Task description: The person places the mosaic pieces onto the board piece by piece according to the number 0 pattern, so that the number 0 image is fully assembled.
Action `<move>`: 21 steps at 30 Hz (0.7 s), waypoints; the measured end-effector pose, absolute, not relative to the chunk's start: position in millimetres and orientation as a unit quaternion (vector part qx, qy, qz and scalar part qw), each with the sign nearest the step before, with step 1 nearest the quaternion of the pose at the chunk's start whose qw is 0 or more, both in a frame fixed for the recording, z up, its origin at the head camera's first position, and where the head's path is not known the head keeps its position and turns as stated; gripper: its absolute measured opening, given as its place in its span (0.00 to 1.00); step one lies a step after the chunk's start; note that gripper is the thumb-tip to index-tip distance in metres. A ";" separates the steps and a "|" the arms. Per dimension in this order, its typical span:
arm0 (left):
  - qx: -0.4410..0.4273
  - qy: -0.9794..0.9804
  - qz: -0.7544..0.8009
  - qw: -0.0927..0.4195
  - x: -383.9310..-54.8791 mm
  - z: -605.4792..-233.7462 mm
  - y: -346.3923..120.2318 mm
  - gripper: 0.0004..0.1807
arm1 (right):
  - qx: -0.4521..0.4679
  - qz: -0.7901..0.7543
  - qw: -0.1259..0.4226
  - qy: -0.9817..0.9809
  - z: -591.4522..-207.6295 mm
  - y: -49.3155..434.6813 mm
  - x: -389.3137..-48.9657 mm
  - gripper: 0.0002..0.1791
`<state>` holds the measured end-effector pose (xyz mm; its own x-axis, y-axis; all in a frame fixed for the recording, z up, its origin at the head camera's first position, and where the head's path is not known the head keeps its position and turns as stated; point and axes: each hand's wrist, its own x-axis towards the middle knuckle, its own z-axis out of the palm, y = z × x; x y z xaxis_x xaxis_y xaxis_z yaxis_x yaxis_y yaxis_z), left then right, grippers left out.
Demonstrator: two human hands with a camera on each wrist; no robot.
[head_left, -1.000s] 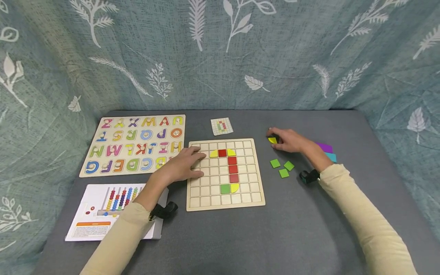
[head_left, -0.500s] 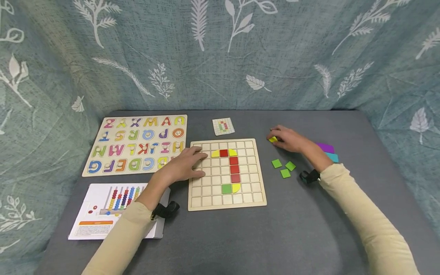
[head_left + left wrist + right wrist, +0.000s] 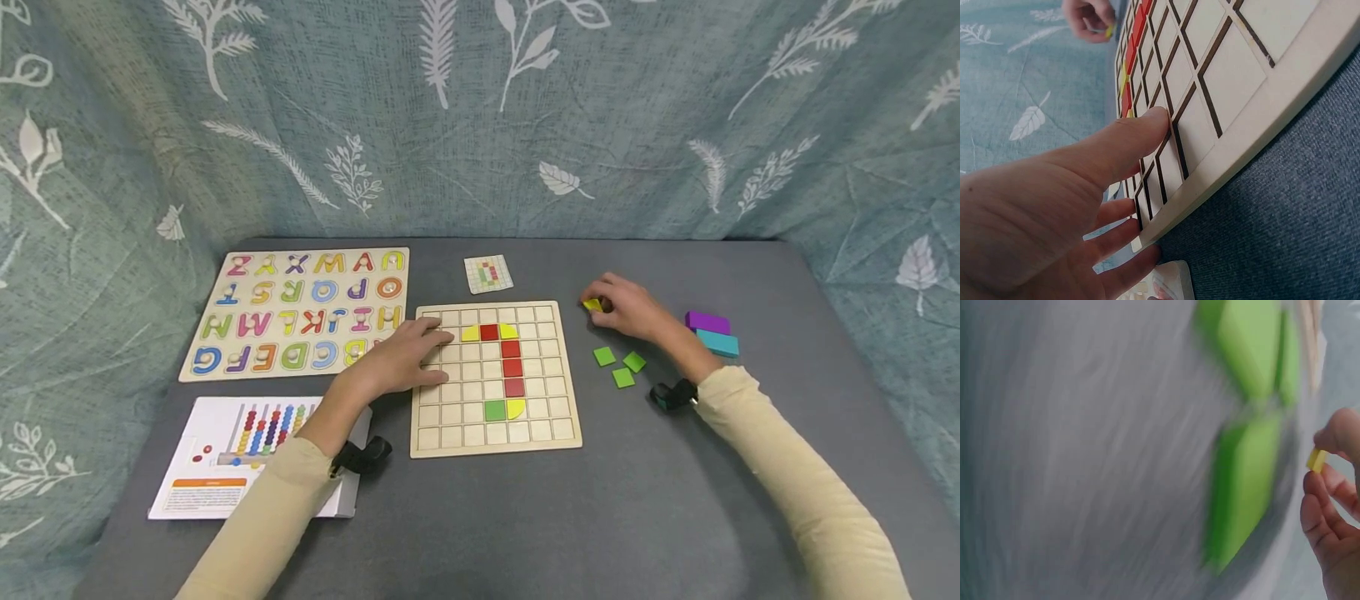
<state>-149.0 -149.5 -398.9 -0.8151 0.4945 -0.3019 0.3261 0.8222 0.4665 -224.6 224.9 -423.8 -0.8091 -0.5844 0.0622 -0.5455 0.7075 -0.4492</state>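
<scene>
The yellow piece (image 3: 592, 305) you have in hand is small, flat and bright, partly covered by your fingers, so you cannot make out its whole outline; it sits toward the far edge of the desk (image 3: 525, 517), off the upper right corner of the wooden board (image 3: 461, 392). Your right hand (image 3: 628, 308) pinches it between thumb and fingertips. Your left hand (image 3: 401, 358) lies relaxed, fingers loosely spread, over the board's left edge near its upper left corner. On the board's grid you have four red squares (image 3: 512, 367), three yellow rounded pieces (image 3: 515, 409) and one green square (image 3: 495, 411). Three loose green squares (image 3: 623, 378) lie near the board's right edge, and a purple block (image 3: 707, 322) and a teal block (image 3: 717, 343) rest toward the right edge of the desk. The pattern card (image 3: 488, 274) is near the far edge, just beyond the board. The right wrist view gives you the yellow piece's narrow side and the thick sides of the green squares, blurred, which the head view barely shows. The left wrist view shows your thumb resting on the board's face and the raised rim beneath it, with your other hand beyond the board.
</scene>
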 end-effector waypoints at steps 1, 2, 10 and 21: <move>0.221 0.931 0.200 0.209 -148.8 -398.9 -149.8 0.35 | -0.314 -0.247 0.034 0.916 -422.4 219.8 -221.5 0.13; 0.222 0.931 0.199 0.209 -148.7 -399.2 -150.2 0.35 | -0.321 -0.266 0.028 0.909 -420.5 213.2 -217.7 0.13; 0.223 0.932 0.201 0.204 -149.8 -396.5 -150.1 0.34 | -0.415 -0.350 0.049 0.839 -401.8 135.8 -169.1 0.12; 0.223 0.932 0.198 0.206 -148.8 -396.5 -149.8 0.33 | -0.513 -0.280 0.068 0.808 -412.2 80.0 -125.7 0.11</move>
